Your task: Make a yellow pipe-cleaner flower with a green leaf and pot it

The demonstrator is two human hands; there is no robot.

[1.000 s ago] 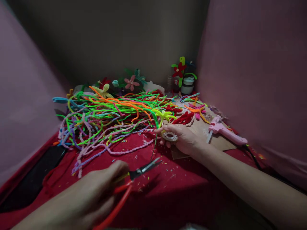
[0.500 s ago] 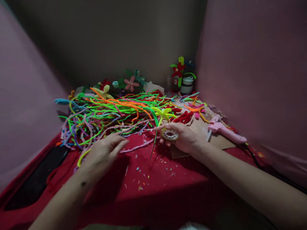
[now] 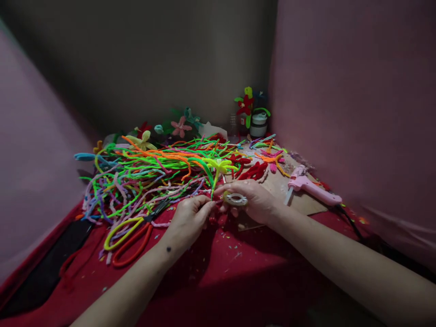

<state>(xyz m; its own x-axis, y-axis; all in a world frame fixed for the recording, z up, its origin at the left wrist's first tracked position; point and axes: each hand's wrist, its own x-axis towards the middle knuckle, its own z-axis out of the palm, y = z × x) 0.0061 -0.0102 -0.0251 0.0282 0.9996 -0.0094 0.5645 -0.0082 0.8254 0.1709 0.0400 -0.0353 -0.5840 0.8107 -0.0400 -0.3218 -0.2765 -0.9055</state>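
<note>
My left hand (image 3: 192,217) is closed, thumb and forefinger pinching the stem just under a yellow-green pipe-cleaner flower (image 3: 220,167). Green pipe-cleaner leaves (image 3: 206,169) rise beside its petals. My right hand (image 3: 254,200) is closed around a roll of tape (image 3: 235,198) with a pale, slotted core. Its fingertips meet the stem close to the left fingertips. The lower stem is mostly hidden by my hands. Left of my left hand lie scissors (image 3: 134,254) with one yellow and one red handle loop, their blades among the pipe cleaners.
A heap of coloured pipe cleaners (image 3: 153,163) spreads over the red cloth (image 3: 245,272). On the right, a pink glue gun (image 3: 313,188) rests on cardboard (image 3: 304,206). Finished flowers (image 3: 180,127) and a lidded cup (image 3: 259,125) stand at the back. A black flat object (image 3: 44,268) lies left.
My left hand has moved right, from beside the heap to the flower's stem, and pinches it. The scissors, hidden before, are uncovered. The view has shifted slightly.
</note>
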